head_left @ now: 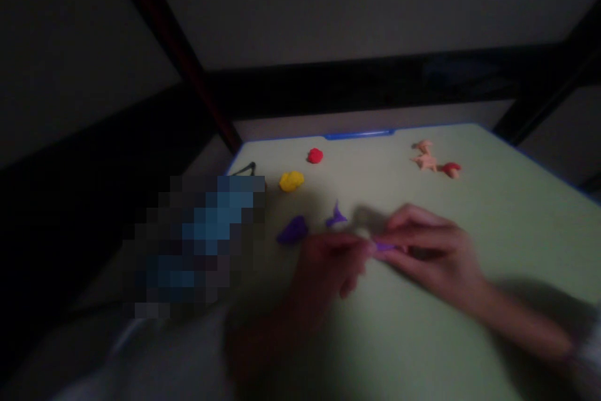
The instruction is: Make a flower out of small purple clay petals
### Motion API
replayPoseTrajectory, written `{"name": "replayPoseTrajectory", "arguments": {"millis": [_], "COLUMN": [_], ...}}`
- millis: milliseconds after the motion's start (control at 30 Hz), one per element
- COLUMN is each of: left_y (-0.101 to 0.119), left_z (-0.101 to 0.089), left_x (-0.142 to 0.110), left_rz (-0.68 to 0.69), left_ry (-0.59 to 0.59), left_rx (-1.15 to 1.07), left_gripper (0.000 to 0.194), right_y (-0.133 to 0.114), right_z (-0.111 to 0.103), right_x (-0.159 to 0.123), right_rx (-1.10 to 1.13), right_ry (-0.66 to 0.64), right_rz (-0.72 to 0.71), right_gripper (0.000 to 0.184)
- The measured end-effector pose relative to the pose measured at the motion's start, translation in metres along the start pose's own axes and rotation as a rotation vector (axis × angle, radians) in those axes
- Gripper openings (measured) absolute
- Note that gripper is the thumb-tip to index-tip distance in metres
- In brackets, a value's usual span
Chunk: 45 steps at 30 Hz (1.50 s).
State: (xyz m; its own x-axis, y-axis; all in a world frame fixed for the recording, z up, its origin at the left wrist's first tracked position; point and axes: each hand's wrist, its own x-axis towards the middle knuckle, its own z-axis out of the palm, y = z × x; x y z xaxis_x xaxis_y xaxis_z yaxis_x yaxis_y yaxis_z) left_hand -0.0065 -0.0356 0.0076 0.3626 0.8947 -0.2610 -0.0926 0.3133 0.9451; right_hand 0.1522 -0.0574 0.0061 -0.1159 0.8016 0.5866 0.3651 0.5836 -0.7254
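Note:
A small piece of purple modelling clay [385,247] is between my two hands, above the table. My right hand [434,251] pinches it between thumb and fingers. The fingers of my left hand [326,263] are closed at the clay's left end, where blur and the fingertips hide part of it. Just beyond my left hand lies a purple lump of clay [293,230]. A thin, pointed purple clay shape [337,217] stands near my left fingertips.
Yellow clay [292,181] and red clay [315,156] lie farther back on the pale, blue-edged table [516,226]. At the back right are peach clay pieces [426,160] and a red-and-peach piece [451,169]. A pixelated area covers the left side.

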Motion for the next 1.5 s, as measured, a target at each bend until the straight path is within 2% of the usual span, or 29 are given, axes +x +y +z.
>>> {"name": "replayPoseTrajectory", "arguments": {"millis": [300, 533, 933, 1300, 1500], "left_y": [-0.0006, 0.0022, 0.0017, 0.0055, 0.0058], "left_z": [0.0019, 0.0037, 0.0022, 0.0050, 0.0050], "left_x": [0.0010, 0.0000, 0.0004, -0.0017, -0.0002], "left_rz": [-0.006, -0.029, 0.011, -0.022, 0.004], "left_ry": [0.031, 0.116, 0.008, 0.045, 0.024], "left_rx": [0.078, -0.021, -0.001, 0.051, 0.044], "left_gripper": [0.022, 0.015, 0.017, 0.017, 0.015], "right_y": [0.0018, 0.0003, -0.0028, -0.0024, -0.0009], "right_z": [0.0027, -0.0027, -0.0039, 0.0000, 0.0013], "right_x": [-0.0022, -0.0002, -0.0003, -0.0030, -0.0018], "right_rx": [-0.016, -0.042, -0.095, -0.100, -0.060], "right_ry": [-0.038, 0.015, -0.052, -0.045, -0.022], "right_rz": [-0.025, -0.004, -0.066, -0.105, -0.054], "right_gripper": [0.012, 0.022, 0.017, 0.017, 0.019]}}
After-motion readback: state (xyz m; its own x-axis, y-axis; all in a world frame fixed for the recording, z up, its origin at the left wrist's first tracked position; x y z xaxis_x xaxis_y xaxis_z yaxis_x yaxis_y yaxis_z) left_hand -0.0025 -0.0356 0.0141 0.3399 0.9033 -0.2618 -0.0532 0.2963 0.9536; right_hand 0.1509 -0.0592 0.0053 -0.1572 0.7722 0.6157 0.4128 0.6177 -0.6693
